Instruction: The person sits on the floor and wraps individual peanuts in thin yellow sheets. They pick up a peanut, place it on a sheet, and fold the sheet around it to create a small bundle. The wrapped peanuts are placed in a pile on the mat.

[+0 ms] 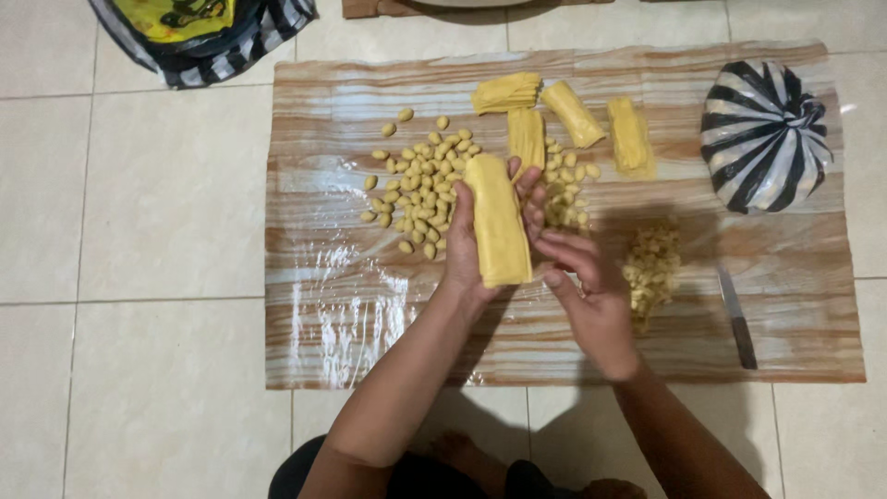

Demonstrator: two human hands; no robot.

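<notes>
- Tiles (139,203), pale and glossy, make the floor; a wood-grain mat (370,323) lies flat on them with a shiny film over it.
- Left hand (467,249) holds a long yellow dough roll (497,222) upright in the palm, fingers curled around its back, above the mat's middle.
- Right hand (587,286) sits just beside the roll, fingers loosely bent and half spread, fingertips touching its lower right edge; it grips nothing.
- Small dough pieces (420,185) lie scattered left of the roll, partly hidden behind the left hand.
- More pieces (565,189) lie behind the right fingers.
- Four other rolls (573,115) rest near the mat's far edge.
- Chopped bits (651,268) form a pile right of the right hand, in shadow.
- Knife (737,319) lies beyond that pile, near the right edge.
- Striped bag (762,134), knotted shut, sits at the far right corner.
- Second bag (199,32) lies off the mat, top left.
</notes>
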